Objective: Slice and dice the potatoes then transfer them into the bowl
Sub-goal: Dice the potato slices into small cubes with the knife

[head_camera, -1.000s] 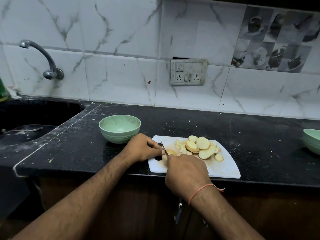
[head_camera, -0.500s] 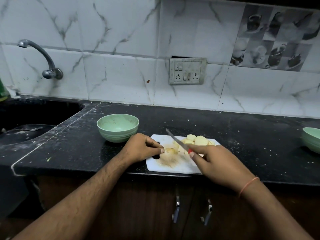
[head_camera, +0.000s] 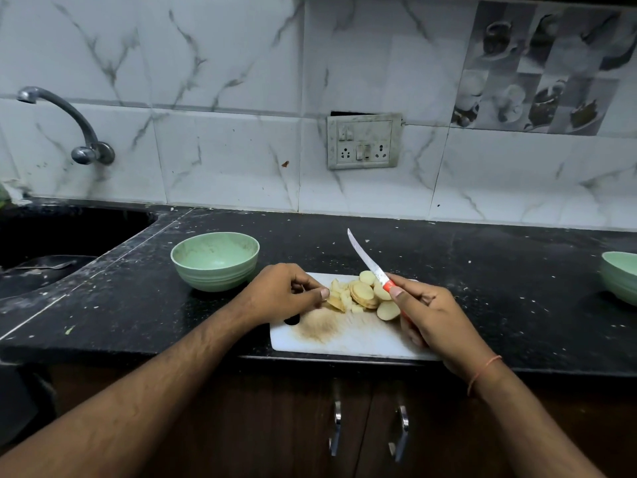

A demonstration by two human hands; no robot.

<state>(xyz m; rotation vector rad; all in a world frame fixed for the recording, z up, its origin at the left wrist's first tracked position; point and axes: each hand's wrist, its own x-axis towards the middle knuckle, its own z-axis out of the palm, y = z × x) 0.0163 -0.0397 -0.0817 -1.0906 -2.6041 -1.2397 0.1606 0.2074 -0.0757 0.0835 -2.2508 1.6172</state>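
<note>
My right hand (head_camera: 427, 319) grips the knife (head_camera: 370, 262), blade up — left hand (head_camera: 286, 293) pinches potato (head_camera: 339, 300) on the board (head_camera: 348, 336)

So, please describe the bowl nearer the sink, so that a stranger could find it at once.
Start at the sink on the left of the black counter. Just right of it, beside the cutting board, stands a pale green bowl. Unlike the other green bowl, cut off at the right edge, it shows whole, near the left hand.

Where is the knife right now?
In the head view the knife is in the right hand, blade raised and pointing up-left above the potato slices on the white cutting board.
</note>
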